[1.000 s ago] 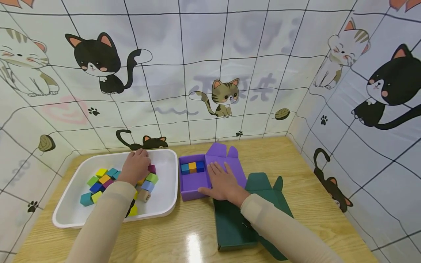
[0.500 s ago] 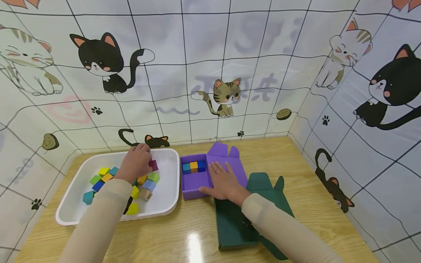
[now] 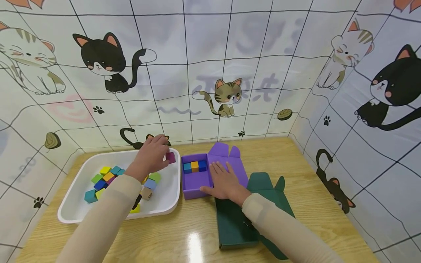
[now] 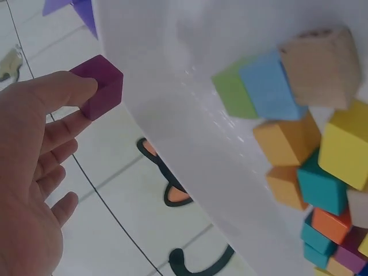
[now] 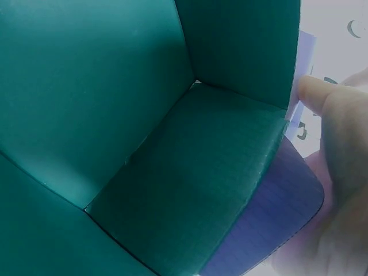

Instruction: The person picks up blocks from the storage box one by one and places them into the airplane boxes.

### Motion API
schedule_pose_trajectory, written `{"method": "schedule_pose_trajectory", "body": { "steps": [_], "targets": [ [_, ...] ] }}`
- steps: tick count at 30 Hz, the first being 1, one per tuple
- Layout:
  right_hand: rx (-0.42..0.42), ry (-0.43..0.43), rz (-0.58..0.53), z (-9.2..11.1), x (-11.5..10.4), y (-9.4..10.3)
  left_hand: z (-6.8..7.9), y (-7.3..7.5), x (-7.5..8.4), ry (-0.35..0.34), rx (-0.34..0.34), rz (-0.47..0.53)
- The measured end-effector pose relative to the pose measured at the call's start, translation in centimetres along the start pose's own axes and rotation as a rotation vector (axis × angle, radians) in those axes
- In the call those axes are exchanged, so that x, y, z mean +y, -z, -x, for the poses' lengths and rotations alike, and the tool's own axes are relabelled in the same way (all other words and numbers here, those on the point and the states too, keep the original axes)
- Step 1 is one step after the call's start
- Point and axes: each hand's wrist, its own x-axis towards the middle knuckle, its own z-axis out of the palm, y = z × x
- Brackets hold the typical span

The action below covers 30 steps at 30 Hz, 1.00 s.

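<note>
A maroon cube [image 3: 170,157] is pinched between the thumb and fingertips of my left hand [image 3: 152,155], over the far right corner of the white tub [image 3: 166,202]. In the left wrist view the maroon cube [image 4: 108,99] is held clear of the other blocks. My right hand [image 3: 225,182] lies flat, fingers spread, on the folded-back lid and right edge of the purple box [image 3: 197,179]. Along that box's back wall sit a teal cube [image 3: 187,168], an orange cube [image 3: 194,167] and a dark blue cube [image 3: 202,166] in a row.
Loose coloured cubes lie in the tub, among them a plain wooden cube [image 3: 146,193] and a light blue cube [image 3: 150,183]. An open dark green box [image 3: 235,226] stands under my right forearm. A cat-patterned sheet [image 3: 171,84] rises behind the wooden table [image 3: 279,157].
My left hand has lifted up and to the right, carrying the maroon cube from among the blocks to the tub's far right corner. The right hand keeps its place on the purple box.
</note>
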Motion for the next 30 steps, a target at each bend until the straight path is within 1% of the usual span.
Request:
{"method": "schedule_pose_trajectory", "body": {
  "steps": [5, 8, 12, 15, 18, 21, 25, 30],
  "targets": [
    [0.008, 0.001, -0.008, -0.1, 0.1, 0.0, -1.1, 0.2, 1.9, -0.03, 0.004, 0.012],
    [0.003, -0.008, -0.005, -0.1, 0.2, -0.1, -1.6, 0.0, 2.9, -0.045, -0.001, 0.029],
    [-0.002, -0.011, -0.004, -0.2, 0.2, -0.1, -1.9, -0.5, 3.9, -0.054, -0.036, 0.051],
    [-0.004, -0.009, 0.003, -0.3, 0.1, -0.1, -2.0, -1.2, 4.5, -0.063, -0.08, 0.055],
    [-0.003, -0.013, 0.017, -0.3, 0.1, -0.1, -2.1, -2.0, 4.9, -0.088, -0.111, 0.026],
    [-0.003, -0.013, 0.028, -0.4, 0.1, -0.1, -2.3, -2.6, 5.3, -0.097, -0.137, -0.005],
    [-0.007, -0.013, 0.029, -0.4, 0.1, -0.1, -2.3, -3.1, 5.7, -0.09, -0.174, -0.028],
    [-0.01, -0.018, 0.034, -0.3, 0.2, -0.2, -2.4, -3.5, 6.4, -0.062, -0.195, -0.057]
  ]
}}
